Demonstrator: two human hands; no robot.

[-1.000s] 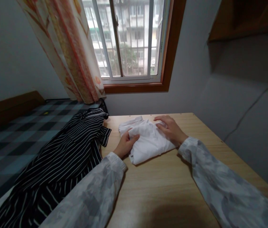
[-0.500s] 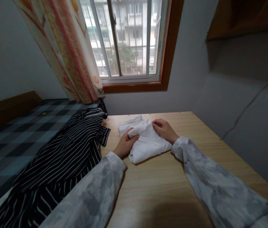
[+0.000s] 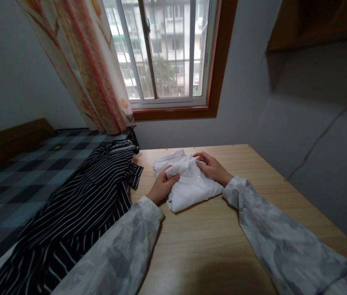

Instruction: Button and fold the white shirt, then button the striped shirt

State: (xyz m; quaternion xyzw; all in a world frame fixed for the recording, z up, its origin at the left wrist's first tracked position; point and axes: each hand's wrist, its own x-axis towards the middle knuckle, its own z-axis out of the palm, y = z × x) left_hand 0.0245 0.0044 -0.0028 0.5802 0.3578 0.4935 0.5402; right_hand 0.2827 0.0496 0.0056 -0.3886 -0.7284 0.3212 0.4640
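Note:
A white shirt (image 3: 188,190), folded into a rough bundle with a small button showing, lies on the wooden table. My left hand (image 3: 163,185) grips its left edge, thumb on top and the other fingers partly hidden under a fold. At the shirt's upper right edge rests my right hand (image 3: 212,167), its thumb and index finger apart and touching the cloth without pinching it. Both forearms are in grey-and-white patterned sleeves.
Left of the shirt, a black-and-white striped garment (image 3: 84,192) lies across the bed and the table's (image 3: 198,241) left edge. Checked bedding (image 3: 4,184) covers the bed. Behind the table are a wall and a window (image 3: 170,53) with a patterned curtain (image 3: 90,61).
My right hand has loosened from a pinch, and its thumb and index finger have spread apart at the shirt's edge. My left hand keeps its place.

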